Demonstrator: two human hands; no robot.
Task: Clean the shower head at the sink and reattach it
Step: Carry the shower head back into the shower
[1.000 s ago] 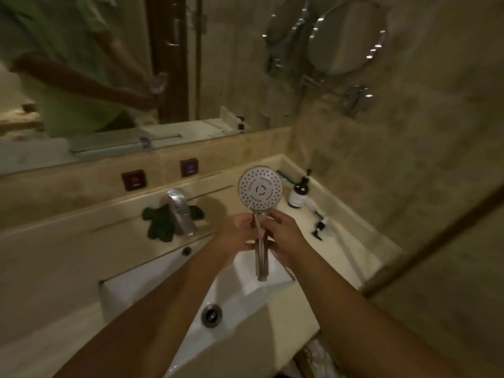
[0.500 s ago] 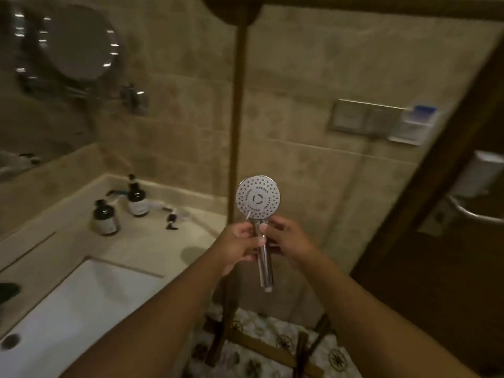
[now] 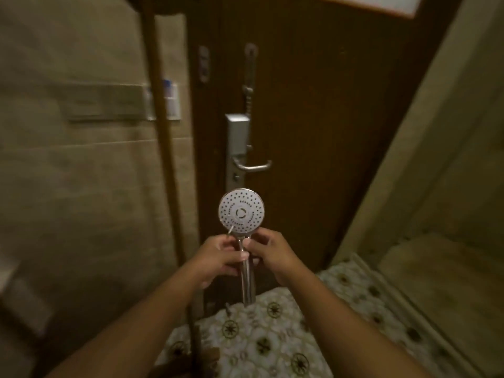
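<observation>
Whereas the sink was faced 1 s ago, a dark wooden door with a lever handle is now faced, so washing is judged finished and the carry toward reattachment begun. The chrome shower head is held upright in mid-air above the patterned floor, its neck clamped from either side by the left hand and the right hand. No brand or writing can be read.

No legible text or labels anywhere
</observation>
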